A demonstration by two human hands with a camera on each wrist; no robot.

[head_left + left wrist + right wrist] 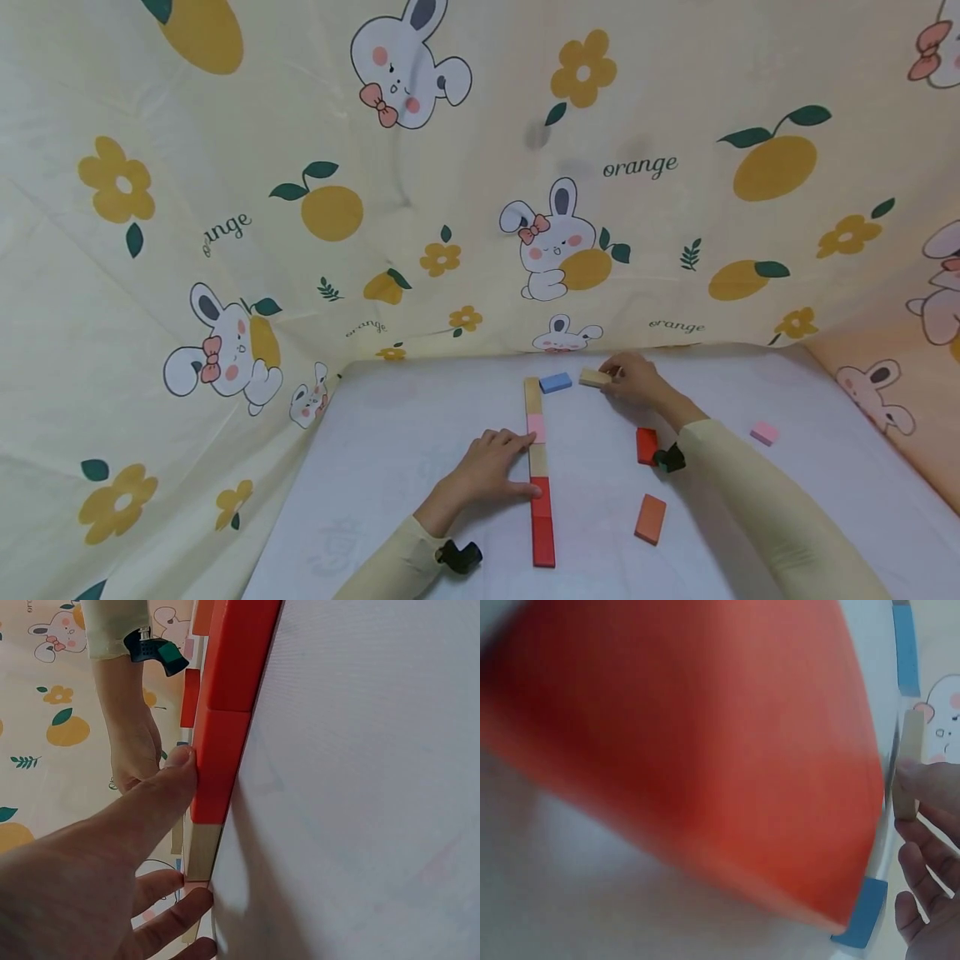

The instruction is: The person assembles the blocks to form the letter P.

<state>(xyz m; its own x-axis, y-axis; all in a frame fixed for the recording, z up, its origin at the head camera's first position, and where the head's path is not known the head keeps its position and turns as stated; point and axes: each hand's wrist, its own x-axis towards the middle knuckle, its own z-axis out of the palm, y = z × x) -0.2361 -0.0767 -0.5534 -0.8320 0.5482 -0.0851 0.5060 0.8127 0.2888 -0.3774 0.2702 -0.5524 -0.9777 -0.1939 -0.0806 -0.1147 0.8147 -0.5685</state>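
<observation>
On the white tabletop, several blocks run end to end: a light wooden one (532, 396), a pink one (536, 428), another wooden one (538, 460) and two red ones (543, 542). My left hand (486, 473) lies at the row's left side, thumb against the upper red block (217, 757), fingertips at the pink block. Farther back, my right hand (637, 382) pinches a wooden block (909, 757) between thumb and fingers. A blue block (556, 382) sits between that wooden block and the row's far end.
A red block (646, 442) lies under the right wrist, looming blurred in the right wrist view. Nearer is an orange block (650, 518); off to the right lies a pink block (764, 432). Printed cloth (480, 275) hangs behind the table. The right wrist view also shows a lower blue block (862, 915).
</observation>
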